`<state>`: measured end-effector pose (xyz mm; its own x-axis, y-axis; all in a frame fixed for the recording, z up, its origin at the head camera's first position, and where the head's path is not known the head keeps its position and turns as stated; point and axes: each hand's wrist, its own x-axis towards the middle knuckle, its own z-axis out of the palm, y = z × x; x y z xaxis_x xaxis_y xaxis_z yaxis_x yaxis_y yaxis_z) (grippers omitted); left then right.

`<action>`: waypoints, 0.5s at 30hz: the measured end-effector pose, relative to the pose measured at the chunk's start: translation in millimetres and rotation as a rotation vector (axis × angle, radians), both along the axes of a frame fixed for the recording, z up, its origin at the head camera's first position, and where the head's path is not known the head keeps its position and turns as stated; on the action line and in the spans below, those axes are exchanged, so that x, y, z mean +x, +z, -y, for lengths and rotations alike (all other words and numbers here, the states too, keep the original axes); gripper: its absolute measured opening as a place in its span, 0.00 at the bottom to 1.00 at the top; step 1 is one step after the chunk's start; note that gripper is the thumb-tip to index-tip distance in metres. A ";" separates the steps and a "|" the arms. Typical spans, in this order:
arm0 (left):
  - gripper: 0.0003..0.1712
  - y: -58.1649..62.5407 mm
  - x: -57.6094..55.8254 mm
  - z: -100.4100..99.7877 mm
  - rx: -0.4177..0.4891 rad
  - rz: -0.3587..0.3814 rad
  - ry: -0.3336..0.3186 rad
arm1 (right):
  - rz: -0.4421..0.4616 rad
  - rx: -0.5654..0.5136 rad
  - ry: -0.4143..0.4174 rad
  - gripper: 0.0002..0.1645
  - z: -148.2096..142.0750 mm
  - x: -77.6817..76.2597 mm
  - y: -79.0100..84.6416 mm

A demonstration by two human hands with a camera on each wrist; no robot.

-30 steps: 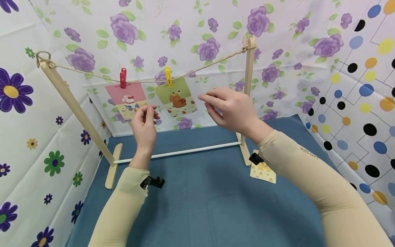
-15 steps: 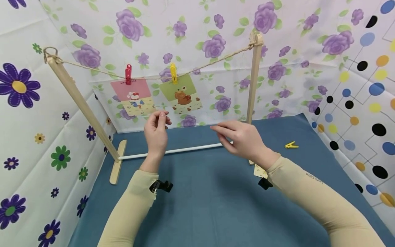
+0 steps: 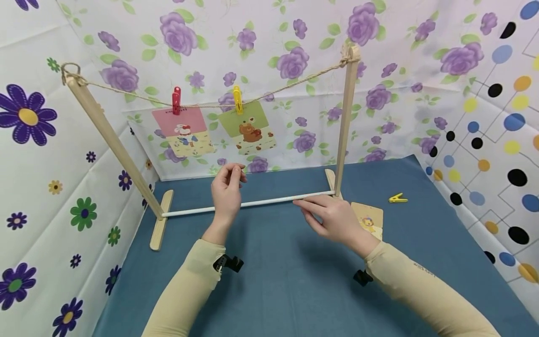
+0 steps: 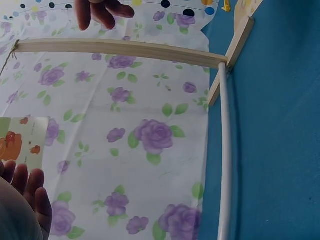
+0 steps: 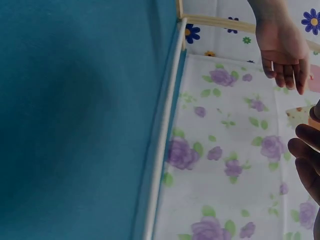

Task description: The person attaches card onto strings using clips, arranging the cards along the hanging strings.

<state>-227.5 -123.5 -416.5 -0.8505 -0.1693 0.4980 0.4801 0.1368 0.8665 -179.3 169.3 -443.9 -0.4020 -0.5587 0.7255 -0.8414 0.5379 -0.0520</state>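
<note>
Nothing is in my left hand [image 3: 226, 192]; its fingers are loosely bent in front of the rack's white rod [image 3: 269, 201], below the green bear card [image 3: 251, 133]. A yellow clothespin [image 3: 237, 99] fixes that card to the twine [image 3: 294, 85], and a red clothespin [image 3: 176, 100] fixes the pink rabbit card [image 3: 182, 128] to its left. My right hand [image 3: 330, 219], also holding nothing, hovers near the rod's right end with fingers extended. Just beyond it a yellowish card [image 3: 370, 216] lies on the table, partly covered by the hand and wrist.
Wooden posts [image 3: 113, 145] on flat feet carry the twine at both sides. A loose yellow clothespin [image 3: 397, 198] lies on the blue tablecloth [image 3: 269, 271] at the right. Flowered cloth [image 3: 303, 28] hangs behind, and a dotted cloth [image 3: 497, 140] stands at the right.
My right hand has dropped from beside the green card toward the table. My left hand has shifted right and down, away from the cards. The head view has turned slightly.
</note>
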 end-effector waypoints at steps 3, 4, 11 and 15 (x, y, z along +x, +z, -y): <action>0.16 -5.1 2.0 -1.9 -0.010 0.012 -0.007 | 0.021 -0.001 -0.016 0.19 -3.2 3.3 -9.6; 0.16 -6.9 2.6 -2.4 -0.011 0.016 -0.009 | 0.033 -0.003 -0.023 0.18 -4.5 4.3 -12.1; 0.15 -23.0 6.3 -8.2 -0.005 0.050 -0.039 | 0.113 -0.035 -0.077 0.17 -17.0 7.2 -27.8; 0.15 -34.2 7.8 -12.3 0.003 0.084 -0.062 | 0.133 -0.048 -0.122 0.20 -26.1 7.7 -35.3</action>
<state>-219.7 -111.2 -450.7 -0.8980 -0.1166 0.4243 0.4135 0.1064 0.9043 -171.5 195.4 -479.2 -0.5588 -0.4655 0.6863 -0.7538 0.6301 -0.1864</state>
